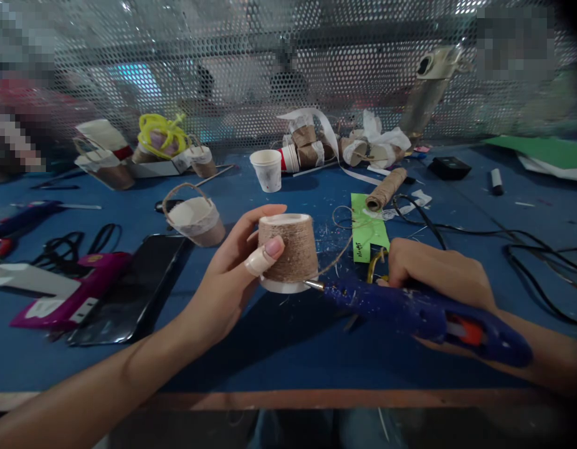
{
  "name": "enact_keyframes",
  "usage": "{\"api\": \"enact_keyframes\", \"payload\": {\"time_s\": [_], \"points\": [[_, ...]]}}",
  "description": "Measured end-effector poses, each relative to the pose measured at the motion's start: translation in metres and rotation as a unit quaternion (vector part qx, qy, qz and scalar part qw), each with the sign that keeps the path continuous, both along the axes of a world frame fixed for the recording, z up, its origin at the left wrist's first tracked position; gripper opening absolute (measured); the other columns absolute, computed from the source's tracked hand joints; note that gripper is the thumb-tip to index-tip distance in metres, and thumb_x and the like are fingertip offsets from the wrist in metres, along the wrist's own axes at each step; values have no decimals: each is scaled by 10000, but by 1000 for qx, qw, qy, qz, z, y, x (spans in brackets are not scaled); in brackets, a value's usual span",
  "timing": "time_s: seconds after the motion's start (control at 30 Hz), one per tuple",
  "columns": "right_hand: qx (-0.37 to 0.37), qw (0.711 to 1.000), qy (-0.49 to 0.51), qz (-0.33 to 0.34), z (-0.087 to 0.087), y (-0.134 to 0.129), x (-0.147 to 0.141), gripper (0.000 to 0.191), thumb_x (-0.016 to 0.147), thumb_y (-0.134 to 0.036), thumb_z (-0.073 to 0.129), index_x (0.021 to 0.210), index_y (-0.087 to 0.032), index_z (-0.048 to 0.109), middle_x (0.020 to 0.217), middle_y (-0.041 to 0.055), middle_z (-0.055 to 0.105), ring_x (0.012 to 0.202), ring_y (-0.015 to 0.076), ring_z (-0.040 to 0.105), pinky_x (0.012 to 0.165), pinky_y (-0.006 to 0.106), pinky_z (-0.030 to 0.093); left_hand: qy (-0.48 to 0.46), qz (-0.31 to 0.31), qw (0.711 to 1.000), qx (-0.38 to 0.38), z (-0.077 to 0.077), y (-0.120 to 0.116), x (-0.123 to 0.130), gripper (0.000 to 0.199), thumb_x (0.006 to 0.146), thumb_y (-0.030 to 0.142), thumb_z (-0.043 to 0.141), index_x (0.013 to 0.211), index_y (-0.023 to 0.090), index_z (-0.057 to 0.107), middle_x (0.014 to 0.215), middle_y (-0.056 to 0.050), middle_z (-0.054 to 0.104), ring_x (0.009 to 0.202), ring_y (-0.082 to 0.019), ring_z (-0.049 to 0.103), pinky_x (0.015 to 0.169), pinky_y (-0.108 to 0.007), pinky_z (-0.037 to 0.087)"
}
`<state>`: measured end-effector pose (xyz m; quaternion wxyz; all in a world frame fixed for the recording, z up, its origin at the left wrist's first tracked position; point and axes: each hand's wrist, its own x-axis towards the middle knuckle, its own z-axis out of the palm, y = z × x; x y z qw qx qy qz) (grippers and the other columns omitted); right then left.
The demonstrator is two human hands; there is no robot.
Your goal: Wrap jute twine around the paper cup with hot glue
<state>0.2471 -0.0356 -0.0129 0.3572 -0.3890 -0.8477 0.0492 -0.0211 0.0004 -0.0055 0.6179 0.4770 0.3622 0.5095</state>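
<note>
My left hand [237,271] is wrapped round an upside-down paper cup [293,249], most of its side covered in twine, with a white rim showing at the bottom. A plaster is on the thumb. My right hand [433,274] holds a blue glue gun [410,315], whose metal tip touches or nearly touches the cup near its white rim. From the cup a loose strand of twine runs right to the twine roll [386,189]. Yellow-handled scissors, partly hidden, show beside my right fingers. A green paper piece [361,234] lies under the strand.
Finished small baskets [202,226] and a white cup [267,173] stand behind. At left lie a black phone [129,293], a magenta device [96,284] and another blue tool [29,218]. Black cables [457,227] cross the right side. A perforated metal panel [251,68] rises behind the table.
</note>
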Motion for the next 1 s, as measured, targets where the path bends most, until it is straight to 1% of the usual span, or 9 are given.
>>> {"api": "enact_keyframes", "payload": {"time_s": [0.07, 0.17, 0.27, 0.37, 0.47, 0.6, 0.7, 0.83, 1.0], "points": [[4, 1000, 1, 13, -1, 3, 3, 244, 891, -92, 558, 794, -260, 410, 692, -52, 443, 538, 113, 421, 530, 297, 282, -4, 7, 1000, -6, 1, 0, 0, 329, 874, 347, 819, 1193, 304, 747, 1167, -28, 756, 1066, -205, 682, 839, -269, 617], [11, 1000, 4, 11, -2, 5, 7, 256, 887, -90, 582, 796, -254, 407, 705, -56, 462, 551, 98, 448, 542, 286, 294, -12, 8, 1000, -5, 1, 0, -1, 335, 873, 357, 813, 1195, 292, 745, 1149, -45, 764, 1056, -230, 697, 834, -309, 629], [15, 1000, 7, 19, -3, 6, 10, 233, 876, -102, 596, 810, -249, 427, 738, -53, 490, 584, 92, 482, 556, 274, 311, -21, 0, 1000, 1, 0, 1, -2, 346, 889, 369, 789, 1220, 286, 736, 1174, -65, 771, 1100, -271, 708, 864, -358, 632], [10, 1000, -17, 17, -2, 7, 12, 207, 866, -132, 597, 824, -251, 433, 747, -61, 491, 576, 83, 478, 555, 260, 315, -25, 5, 1000, 3, 0, 1, -3, 350, 904, 390, 765, 1236, 283, 730, 1205, -73, 768, 1124, -295, 713, 882, -387, 629], [-3, 1000, -26, 4, -1, 7, 15, 198, 867, -138, 581, 822, -253, 426, 736, -67, 478, 558, 83, 459, 555, 257, 313, -24, 12, 1000, 0, 1, 1, -3, 346, 907, 401, 759, 1232, 285, 734, 1202, -69, 771, 1095, -304, 729, 870, -405, 626], [-1, 1000, -17, 16, -2, 8, 18, 191, 842, -152, 601, 825, -252, 439, 766, -54, 510, 576, 90, 483, 564, 262, 328, -30, 10, 999, -2, 4, 0, -1, 342, 909, 403, 747, 1230, 284, 731, 1201, -71, 779, 1056, -312, 743, 871, -431, 615], [6, 1000, -26, 15, -3, 10, 17, 192, 836, -165, 612, 824, -253, 442, 758, -53, 506, 566, 94, 484, 550, 269, 322, -40, -1, 999, -9, 5, -1, 1, 362, 906, 416, 737, 1240, 275, 727, 1196, -78, 784, 1025, -313, 750, 860, -435, 611], [3, 1000, -19, 17, -5, 9, 12, 212, 850, -136, 626, 823, -253, 451, 756, -54, 512, 579, 94, 504, 562, 267, 337, -50, -12, 998, -42, 6, -2, 3, 365, 926, 411, 712, 1262, 269, 720, 1221, -72, 780, 1034, -293, 748, 874, -408, 606], [7, 999, 23, 31, -6, 5, 3, 251, 877, -66, 595, 791, -253, 452, 718, -55, 488, 583, 103, 513, 553, 278, 323, -46, -27, 997, -61, 4, -3, 3, 410, 882, 429, 777, 1264, 289, 732, 1196, -39, 760, 1015, -246, 726, 851, -339, 608]]}}
